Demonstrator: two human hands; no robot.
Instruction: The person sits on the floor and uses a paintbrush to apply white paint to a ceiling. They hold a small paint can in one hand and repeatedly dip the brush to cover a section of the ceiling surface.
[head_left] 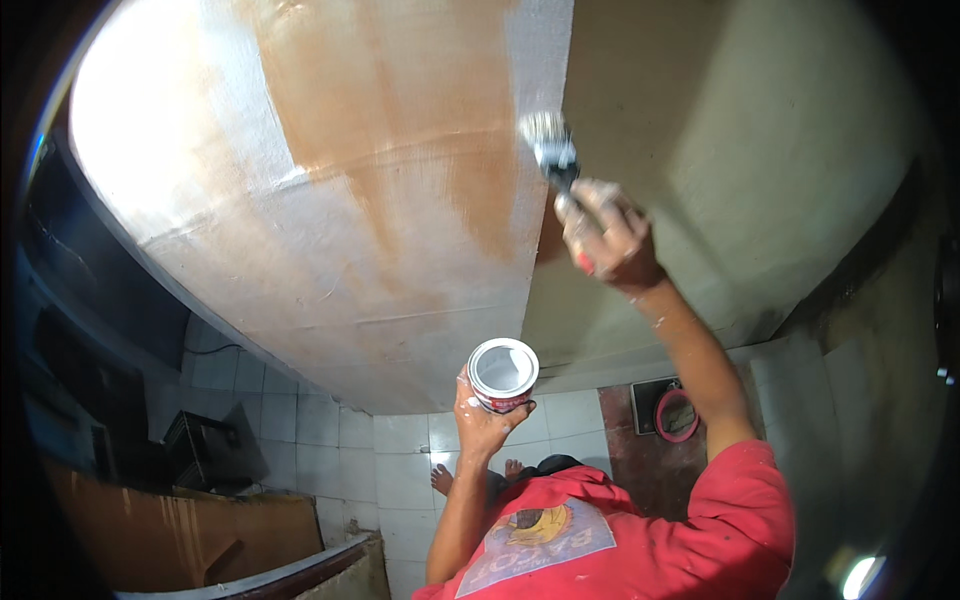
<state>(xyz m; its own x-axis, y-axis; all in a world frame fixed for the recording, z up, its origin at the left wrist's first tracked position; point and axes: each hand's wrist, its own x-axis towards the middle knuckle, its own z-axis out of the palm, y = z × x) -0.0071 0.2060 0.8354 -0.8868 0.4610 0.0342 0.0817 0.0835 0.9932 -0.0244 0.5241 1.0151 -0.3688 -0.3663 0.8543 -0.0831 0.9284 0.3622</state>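
Observation:
My right hand (610,235), flecked with white paint, grips the dark handle of a paintbrush (552,148). The brush's whitened bristles are at the wall, close to the edge between the light paint and the greenish part; whether they touch cannot be made out. Lower down, my left hand (482,420) is wrapped round a small paint can (503,372), held upright with its top uncovered and white paint inside. Ahead, the wall (400,110) carries streaky white paint over orange-brown patches, and the greenish wall section (690,130) lies to the right in part shadow.
White floor tiles (400,435) run along the wall's foot. A pink-rimmed round object (677,415) sits at the lower right on a dark red floor patch (630,450). At the lower left stand a dark rack-like object (205,450) and a brown wooden panel (200,535).

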